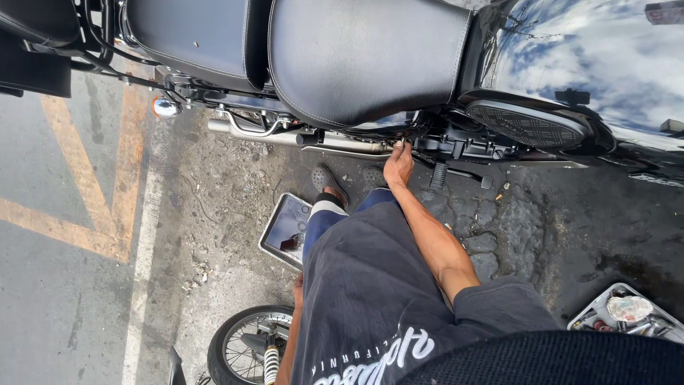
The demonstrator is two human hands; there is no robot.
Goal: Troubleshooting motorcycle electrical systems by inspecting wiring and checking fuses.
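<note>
Down beneath the motorcycle seat (363,57), our right hand (397,165) pinches a small fitting we cannot make out just above the exhaust pipe (299,137), which runs lengthwise leftward, while our left hand (297,289) hangs back, grip unreadable.

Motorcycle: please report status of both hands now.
Right hand touching motorcycle underside below seat, grip unclear. Left hand at side, mostly hidden. Metal tray by feet.
</note>
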